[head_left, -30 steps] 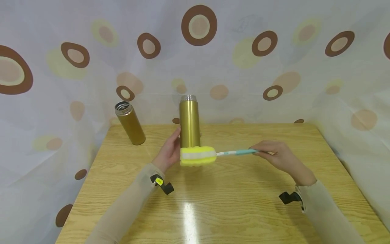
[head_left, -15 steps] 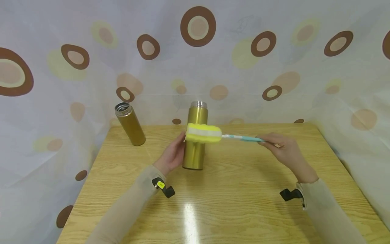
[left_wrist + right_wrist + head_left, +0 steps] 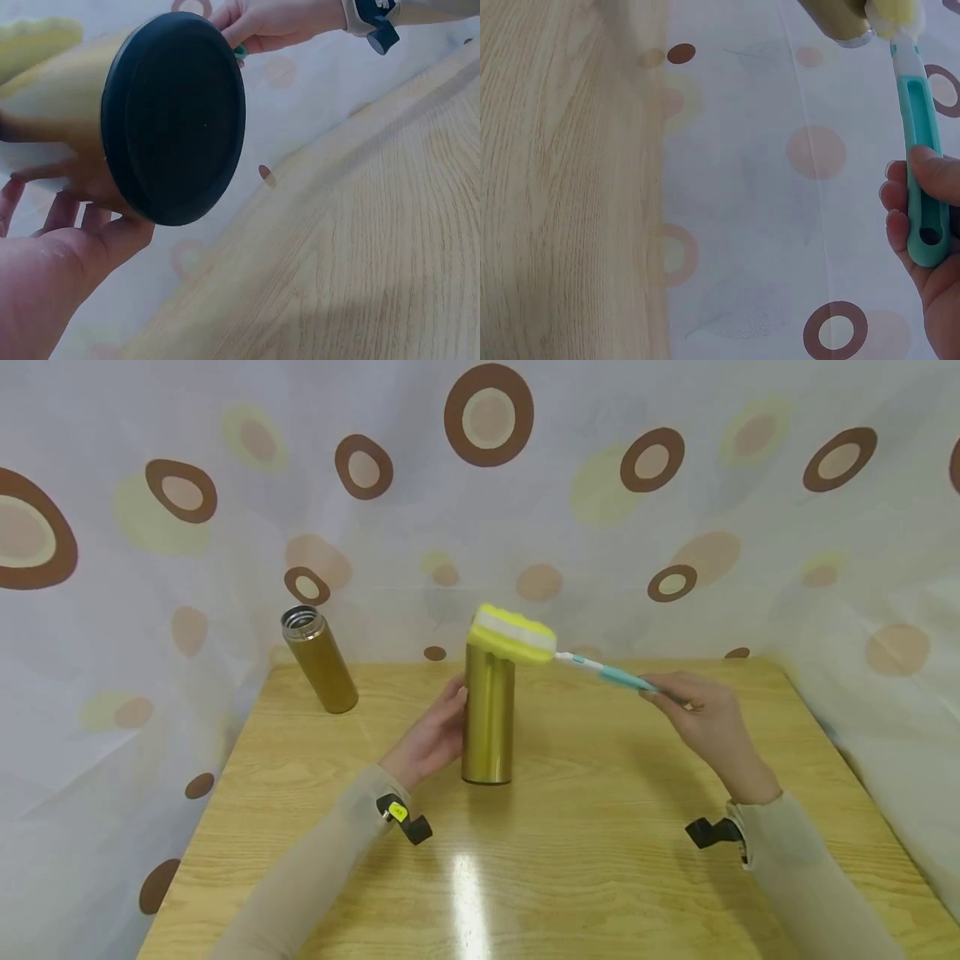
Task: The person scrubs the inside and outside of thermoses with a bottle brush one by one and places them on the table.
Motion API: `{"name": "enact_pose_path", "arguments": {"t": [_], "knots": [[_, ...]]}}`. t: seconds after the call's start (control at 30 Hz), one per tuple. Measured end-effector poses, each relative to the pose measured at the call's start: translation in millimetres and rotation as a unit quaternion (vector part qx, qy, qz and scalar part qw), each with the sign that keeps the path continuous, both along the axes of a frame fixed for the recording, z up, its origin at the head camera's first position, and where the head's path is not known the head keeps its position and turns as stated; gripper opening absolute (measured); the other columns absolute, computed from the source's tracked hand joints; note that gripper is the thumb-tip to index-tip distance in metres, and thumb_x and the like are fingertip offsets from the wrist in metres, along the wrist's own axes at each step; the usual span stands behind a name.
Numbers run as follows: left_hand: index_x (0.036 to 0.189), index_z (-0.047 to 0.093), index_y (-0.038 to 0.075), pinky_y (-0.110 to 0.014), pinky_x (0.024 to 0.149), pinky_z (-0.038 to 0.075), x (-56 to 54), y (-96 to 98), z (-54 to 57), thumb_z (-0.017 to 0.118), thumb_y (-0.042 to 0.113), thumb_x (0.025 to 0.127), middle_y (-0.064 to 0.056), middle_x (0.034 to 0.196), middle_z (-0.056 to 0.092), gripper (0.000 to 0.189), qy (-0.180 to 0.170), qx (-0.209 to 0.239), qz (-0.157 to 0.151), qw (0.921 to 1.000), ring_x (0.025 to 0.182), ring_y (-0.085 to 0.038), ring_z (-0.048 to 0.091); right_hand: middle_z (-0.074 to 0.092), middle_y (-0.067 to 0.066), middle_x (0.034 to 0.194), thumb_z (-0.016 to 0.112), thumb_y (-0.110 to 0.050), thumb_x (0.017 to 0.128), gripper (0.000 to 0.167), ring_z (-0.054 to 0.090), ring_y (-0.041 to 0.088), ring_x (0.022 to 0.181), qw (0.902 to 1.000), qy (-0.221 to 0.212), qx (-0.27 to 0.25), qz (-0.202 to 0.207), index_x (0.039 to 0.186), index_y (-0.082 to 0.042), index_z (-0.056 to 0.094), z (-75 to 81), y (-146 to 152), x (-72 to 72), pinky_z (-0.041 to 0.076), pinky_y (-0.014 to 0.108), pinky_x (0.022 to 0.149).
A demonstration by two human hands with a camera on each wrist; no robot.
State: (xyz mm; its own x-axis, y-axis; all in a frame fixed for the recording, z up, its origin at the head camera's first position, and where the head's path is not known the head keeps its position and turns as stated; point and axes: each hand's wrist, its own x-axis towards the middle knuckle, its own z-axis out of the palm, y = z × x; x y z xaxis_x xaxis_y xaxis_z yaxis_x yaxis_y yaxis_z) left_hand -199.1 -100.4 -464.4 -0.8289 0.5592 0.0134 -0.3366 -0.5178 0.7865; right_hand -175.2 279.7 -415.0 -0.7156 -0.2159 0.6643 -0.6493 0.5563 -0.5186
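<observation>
My left hand [image 3: 435, 735] grips a gold vacuum flask [image 3: 489, 718] from its left side, above the table; the flask's dark round base [image 3: 176, 120] faces the left wrist camera. In my right hand [image 3: 705, 718] is a bottle brush, its teal handle [image 3: 921, 120] pinched between thumb and fingers. The brush's yellow-and-white sponge head [image 3: 513, 633] lies across the flask's upper end in the head view and hides the mouth. Whether the sponge touches the flask I cannot tell.
A second gold flask [image 3: 322, 664], uncapped with its threaded mouth showing, stands at the table's back left. The wooden table [image 3: 600, 860] reaches back to a white sheet [image 3: 585, 543] with brown and yellow spots, which also hangs along both sides.
The sponge head has risen from the flask's lower end, past its middle, to its top, and now slants. The flask has shifted right and down in the head view.
</observation>
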Motion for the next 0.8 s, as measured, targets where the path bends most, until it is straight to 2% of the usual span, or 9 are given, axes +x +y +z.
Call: {"name": "enact_pose_path", "arguments": {"t": [0.17, 0.23, 0.37, 0.4, 0.47, 0.57, 0.63, 0.73, 0.8], "knots": [[0.131, 0.049, 0.041, -0.035, 0.096, 0.051, -2.2, -0.6, 2.5, 0.065, 0.047, 0.101, 0.005, 0.128, 0.061, 0.034, 0.009, 0.004, 0.018, 0.9998, 0.115, -0.015, 0.059, 0.078, 0.015, 0.098, 0.079, 0.021, 0.075, 0.038, 0.065, -0.008, 0.083, 0.9986, -0.009, 0.024, 0.047, 0.106, 0.000, 0.081, -1.0, 1, 0.0, 0.049, 0.008, 0.069], [0.131, 0.045, 0.040, -0.034, 0.098, 0.050, -3.8, -2.1, 4.1, 0.060, 0.047, 0.104, 0.006, 0.129, 0.060, 0.032, 0.006, 0.004, 0.029, 0.9996, 0.117, -0.014, 0.058, 0.079, 0.012, 0.099, 0.080, 0.021, 0.073, 0.039, 0.066, -0.007, 0.088, 0.9969, -0.009, 0.040, 0.066, 0.105, -0.002, 0.081, -2.6, 1, 1.1, 0.050, 0.008, 0.073], [0.135, 0.039, 0.037, -0.030, 0.098, 0.050, -6.5, -6.3, 7.3, 0.068, 0.053, 0.096, 0.008, 0.126, 0.060, 0.051, -0.013, -0.003, 0.054, 0.9985, 0.114, -0.010, 0.059, 0.079, 0.007, 0.097, 0.080, 0.019, 0.075, 0.040, 0.066, 0.000, 0.084, 0.9922, -0.021, 0.064, 0.105, 0.106, -0.006, 0.082, -6.0, 0, 3.8, 0.046, 0.012, 0.067], [0.135, 0.040, 0.035, -0.029, 0.096, 0.051, -7.6, -7.1, 7.9, 0.067, 0.053, 0.097, 0.008, 0.123, 0.062, 0.049, -0.010, -0.005, 0.057, 0.9983, 0.111, -0.010, 0.060, 0.079, 0.006, 0.097, 0.080, 0.019, 0.075, 0.040, 0.066, 0.002, 0.083, 0.9914, -0.021, 0.068, 0.110, 0.105, -0.006, 0.082, -6.9, 0, 4.2, 0.046, 0.013, 0.066], [0.135, 0.044, 0.030, -0.026, 0.093, 0.052, -9.3, -8.6, 8.3, 0.073, 0.057, 0.092, 0.006, 0.120, 0.064, 0.058, -0.005, -0.010, 0.060, 0.9981, 0.108, -0.009, 0.061, 0.078, 0.005, 0.097, 0.079, 0.020, 0.075, 0.041, 0.066, 0.005, 0.079, 0.9891, -0.024, 0.074, 0.125, 0.106, -0.006, 0.081, -8.1, 1, 4.6, 0.045, 0.016, 0.063], [0.126, 0.058, 0.024, -0.025, 0.090, 0.053, -10.6, -10.4, 8.6, 0.072, 0.058, 0.092, 0.005, 0.116, 0.067, 0.050, 0.007, -0.013, 0.061, 0.9980, 0.104, -0.010, 0.063, 0.078, 0.006, 0.098, 0.079, 0.021, 0.074, 0.042, 0.066, 0.006, 0.078, 0.9864, -0.025, 0.078, 0.142, 0.107, -0.006, 0.081, -9.6, 2, 5.1, 0.045, 0.015, 0.062], [0.120, 0.065, 0.022, -0.026, 0.092, 0.053, -10.4, -11.0, 8.5, 0.075, 0.057, 0.091, 0.004, 0.114, 0.069, 0.047, 0.007, -0.009, 0.063, 0.9979, 0.104, -0.011, 0.064, 0.078, 0.005, 0.099, 0.079, 0.021, 0.073, 0.043, 0.068, 0.007, 0.079, 0.9842, -0.025, 0.081, 0.155, 0.107, -0.006, 0.081, -11.1, 3, 5.0, 0.046, 0.015, 0.063], [0.119, 0.066, 0.021, -0.028, 0.098, 0.052, -8.5, -10.7, 8.4, 0.080, 0.055, 0.087, 0.003, 0.116, 0.069, 0.049, -0.005, -0.008, 0.065, 0.9978, 0.107, -0.013, 0.065, 0.078, 0.005, 0.100, 0.079, 0.021, 0.073, 0.044, 0.069, 0.008, 0.082, 0.9816, -0.027, 0.085, 0.169, 0.107, -0.006, 0.081, -13.7, 4, 4.5, 0.047, 0.015, 0.064], [0.123, 0.062, 0.020, -0.030, 0.102, 0.051, -7.2, -10.0, 9.0, 0.079, 0.054, 0.089, 0.002, 0.119, 0.067, 0.051, -0.013, -0.008, 0.061, 0.9980, 0.110, -0.014, 0.064, 0.078, 0.006, 0.100, 0.078, 0.021, 0.073, 0.044, 0.069, 0.008, 0.084, 0.9816, -0.025, 0.086, 0.169, 0.108, -0.006, 0.081, -15.2, 4, 4.6, 0.047, 0.015, 0.064]]}}
